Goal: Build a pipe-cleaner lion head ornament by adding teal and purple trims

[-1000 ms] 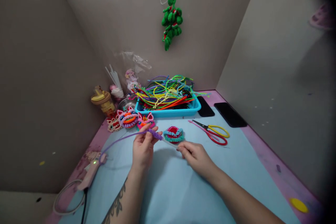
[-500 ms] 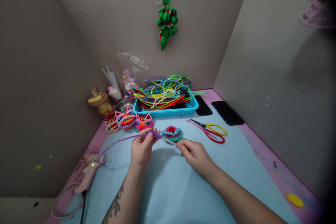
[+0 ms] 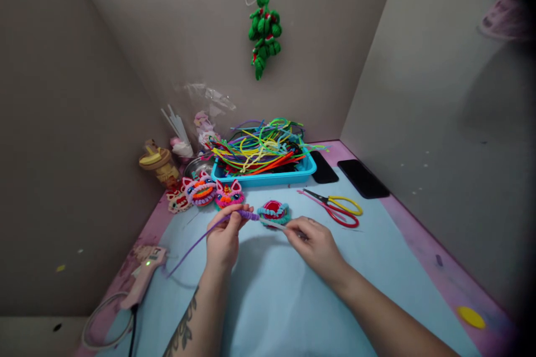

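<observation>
A purple pipe cleaner (image 3: 192,246) is coiled tightly around one end of a thin pale stick (image 3: 271,224). My left hand (image 3: 224,237) is closed on the purple coil, thumb on top, and the loose tail hangs down to the left. My right hand (image 3: 312,240) pinches the other end of the stick. Just behind the stick lies a small teal and red pipe-cleaner piece (image 3: 274,212). Close beyond my left hand sits a pink and orange pipe-cleaner animal head (image 3: 229,194).
A blue tray (image 3: 268,180) heaped with colourful pipe cleaners stands at the back. Scissors (image 3: 341,212) and two black phones (image 3: 363,179) lie to the right. A pink glue gun (image 3: 144,276) with its cord is at left. More animal heads (image 3: 199,189) sit beside the tray.
The purple tail has swung down and shortened on the left, its end now away from the glue gun. Both hands keep nearly the same place.
</observation>
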A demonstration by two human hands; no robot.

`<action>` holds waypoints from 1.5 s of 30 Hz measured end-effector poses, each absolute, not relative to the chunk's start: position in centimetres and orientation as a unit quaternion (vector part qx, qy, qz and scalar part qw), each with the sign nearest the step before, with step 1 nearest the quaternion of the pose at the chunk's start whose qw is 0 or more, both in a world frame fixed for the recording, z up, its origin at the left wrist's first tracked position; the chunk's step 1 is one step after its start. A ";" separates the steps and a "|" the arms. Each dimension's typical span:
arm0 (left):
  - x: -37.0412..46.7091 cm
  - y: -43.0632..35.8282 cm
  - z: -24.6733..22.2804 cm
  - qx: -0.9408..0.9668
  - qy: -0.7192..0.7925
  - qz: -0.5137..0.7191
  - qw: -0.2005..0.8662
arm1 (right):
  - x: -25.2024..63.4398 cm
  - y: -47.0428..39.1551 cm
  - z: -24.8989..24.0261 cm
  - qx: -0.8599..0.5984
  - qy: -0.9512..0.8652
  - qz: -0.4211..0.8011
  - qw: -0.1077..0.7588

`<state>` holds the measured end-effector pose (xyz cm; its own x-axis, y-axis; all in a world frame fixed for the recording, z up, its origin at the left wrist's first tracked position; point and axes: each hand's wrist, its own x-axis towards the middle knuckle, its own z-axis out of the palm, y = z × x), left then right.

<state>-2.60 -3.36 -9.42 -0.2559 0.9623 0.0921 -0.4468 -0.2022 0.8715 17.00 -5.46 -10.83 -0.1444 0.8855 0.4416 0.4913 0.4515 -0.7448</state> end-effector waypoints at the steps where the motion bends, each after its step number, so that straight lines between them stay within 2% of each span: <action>1: -2.6 -3.3 -9.5 0.347 0.383 0.694 0.501 | 17.0 -5.4 -10.9 -0.476 -0.722 0.221 0.450; 9: -2.9 -3.3 -9.7 0.366 0.405 0.671 0.501 | 17.2 -5.1 -10.9 -0.460 -0.708 0.339 0.415; 16: -3.3 -3.3 -9.5 0.374 0.431 0.646 0.507 | 17.2 -5.1 -11.1 -0.451 -0.715 0.321 0.427; 25: -2.3 -4.3 -10.0 0.408 0.486 0.639 0.435 | 16.2 -5.4 -11.3 -0.451 -0.717 0.371 0.381; 33: -2.7 -4.7 -10.2 0.437 0.471 0.626 0.442 | 16.7 -5.4 -10.9 -0.454 -0.678 0.435 0.380; 41: -2.9 -5.0 -9.6 0.510 0.519 0.604 0.324 | 16.7 -5.9 -10.8 -0.473 -0.690 0.377 0.399; 45: -3.0 -4.8 -9.9 0.492 0.502 0.613 0.362 | 16.7 -6.0 -11.0 -0.449 -0.712 0.380 0.383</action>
<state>-3.01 -4.79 -9.91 -0.2539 0.9369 0.2402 0.0509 -0.2350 0.9707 16.69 -6.01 -11.00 -0.3026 0.9309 0.2045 0.3476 0.3076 -0.8857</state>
